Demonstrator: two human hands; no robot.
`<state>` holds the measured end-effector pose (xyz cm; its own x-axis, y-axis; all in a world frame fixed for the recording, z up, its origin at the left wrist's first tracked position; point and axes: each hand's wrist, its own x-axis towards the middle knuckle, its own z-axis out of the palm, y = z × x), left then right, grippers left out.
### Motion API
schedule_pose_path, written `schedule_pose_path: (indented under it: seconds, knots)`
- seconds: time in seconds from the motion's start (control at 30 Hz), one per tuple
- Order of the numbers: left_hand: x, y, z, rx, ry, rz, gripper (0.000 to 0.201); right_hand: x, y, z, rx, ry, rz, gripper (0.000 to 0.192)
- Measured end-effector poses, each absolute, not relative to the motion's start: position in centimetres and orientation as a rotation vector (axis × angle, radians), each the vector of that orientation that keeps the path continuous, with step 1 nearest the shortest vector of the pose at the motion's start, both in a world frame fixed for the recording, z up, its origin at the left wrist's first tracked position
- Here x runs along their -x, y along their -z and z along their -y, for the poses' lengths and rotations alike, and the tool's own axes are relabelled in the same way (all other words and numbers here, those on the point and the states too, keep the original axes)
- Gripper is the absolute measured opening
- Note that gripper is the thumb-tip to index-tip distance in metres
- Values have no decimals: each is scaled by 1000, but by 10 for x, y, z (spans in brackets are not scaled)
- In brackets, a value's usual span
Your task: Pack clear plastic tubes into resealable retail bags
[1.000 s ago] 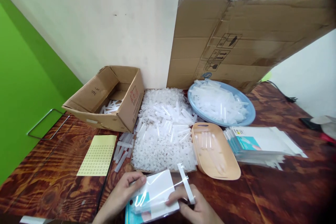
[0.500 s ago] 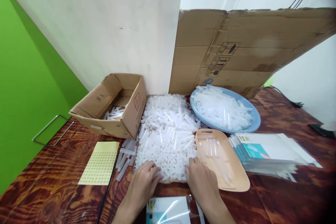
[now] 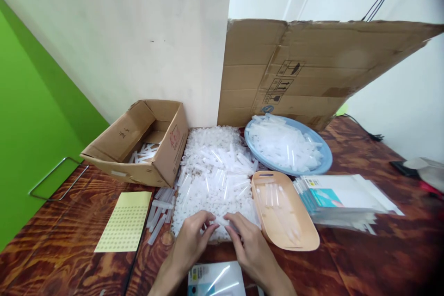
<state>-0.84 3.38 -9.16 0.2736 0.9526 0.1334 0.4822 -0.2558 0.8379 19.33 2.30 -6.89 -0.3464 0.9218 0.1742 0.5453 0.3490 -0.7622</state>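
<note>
My left hand point(image 3: 192, 236) is at the front edge of a heap of small translucent white plastic pieces point(image 3: 211, 194). Its thumb and fingertips curl together in a pinch. Facing it, my right hand point(image 3: 248, 240) pinches in the same way over the heap, with a translucent bit showing between finger and thumb. What the fingertips hold blends into the white pieces behind and cannot be told apart. Below my wrists lies a clear-wrapped packet point(image 3: 217, 280) with a white and teal card. Several translucent tubes lie across the middle of the heap.
Left of the heap are loose tubes point(image 3: 159, 215), a yellow dotted sticker sheet point(image 3: 123, 222) and a cardboard box point(image 3: 163, 166). To the right stand a peach tray point(image 3: 310, 236) with tubes, a blue basin point(image 3: 326, 155) heaped with tubes, and stacked packets point(image 3: 347, 194).
My right hand has moved left, in from the heap's right edge, so both hands' fingertips are now close together. The camera view has shifted slightly.
</note>
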Motion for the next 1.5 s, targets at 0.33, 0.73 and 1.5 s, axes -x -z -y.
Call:
schedule_pose_path:
  seconds: [0.33,0.73,1.5]
  knots:
    - [14,83,-32,-1682,-975,-1317,20,-194,64,-28,1178,-1013,1894,22]
    - [6,71,-38,-1696,-945,-1207,25,-192,74,-20,1138,-1055,1768,20]
    - [11,85,-202,-1992,-665,-1972,15,-206,45,-50,1326,-786,1382,20]
